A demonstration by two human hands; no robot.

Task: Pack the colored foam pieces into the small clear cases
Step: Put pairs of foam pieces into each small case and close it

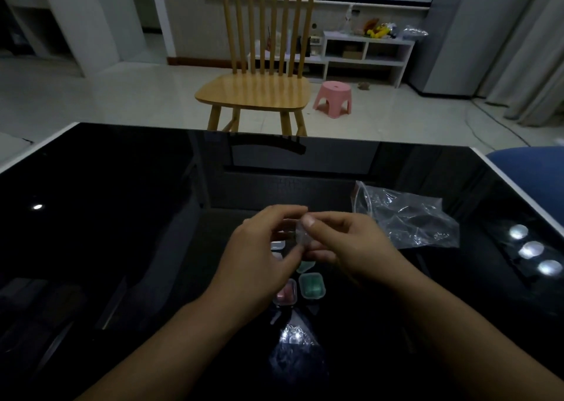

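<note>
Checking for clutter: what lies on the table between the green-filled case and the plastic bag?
Head view: only the right hand crosses above; the black table between green-filled case and plastic bag looks bare.

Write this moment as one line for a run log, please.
both hands: left hand and right hand grip one clear case above table | packed: green case, pink case | plastic bag: right

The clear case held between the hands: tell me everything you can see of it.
The clear case is small, see-through and colourless, apparently plastic with rounded corners. Both hands hold it up above the black glossy table: the left hand curls round it from the left, the right hand pinches it with the thumb on top. The fingers hide most of it, so open or closed, and full or empty, cannot be told.
</note>
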